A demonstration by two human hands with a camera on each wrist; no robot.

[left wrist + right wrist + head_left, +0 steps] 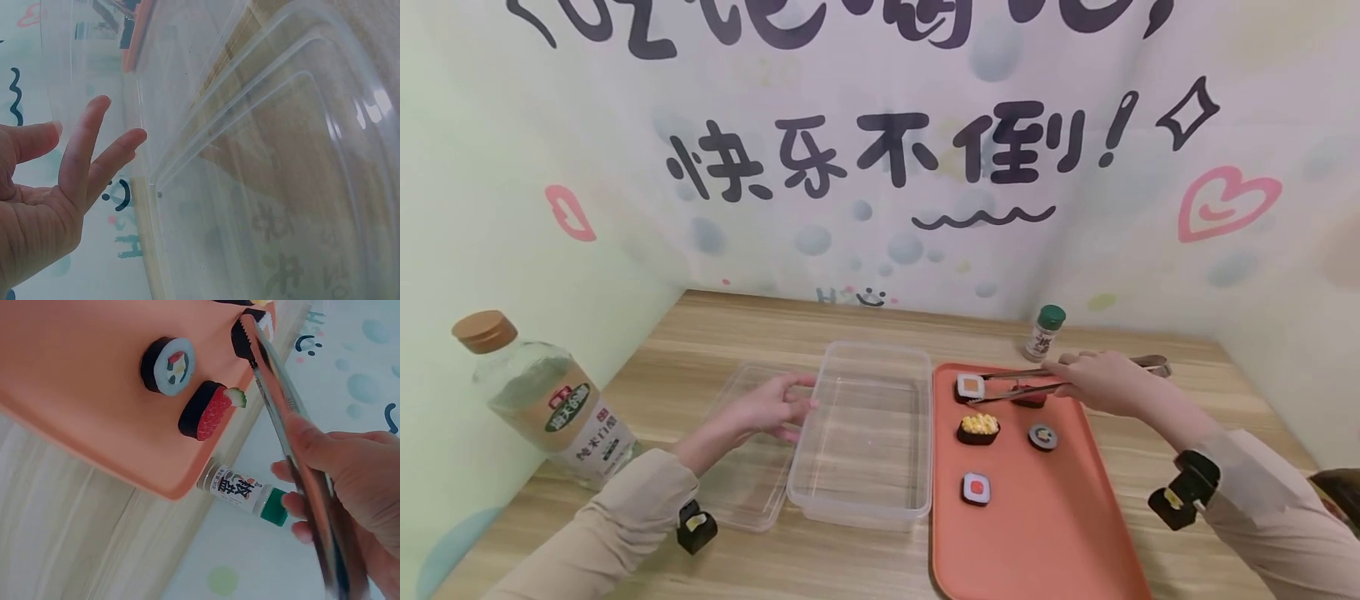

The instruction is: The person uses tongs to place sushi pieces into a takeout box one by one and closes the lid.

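Observation:
My right hand (1097, 382) holds metal tongs (294, 444), its thumb and fingers round the arms. The tong tips straddle a square sushi roll with an orange centre (971, 387) at the tray's far left corner; a firm pinch cannot be made out. Near that roll on the orange tray (1030, 517) are a red-topped sushi (211, 412), a round roll (169, 366), a corn-topped sushi (978, 428) and a red-centred roll (976, 488). My left hand (772, 408), fingers loosely extended, is at the left wall of a clear plastic container (865, 500); the wrist view leaves contact unclear.
A clear lid (741, 500) lies left of the container, partly under the left forearm. At the left stands a large bottle with a brown cap (553, 400). A green-capped seasoning jar (1045, 333) stands behind the tray. A printed cloth (880, 242) hangs at the table's back.

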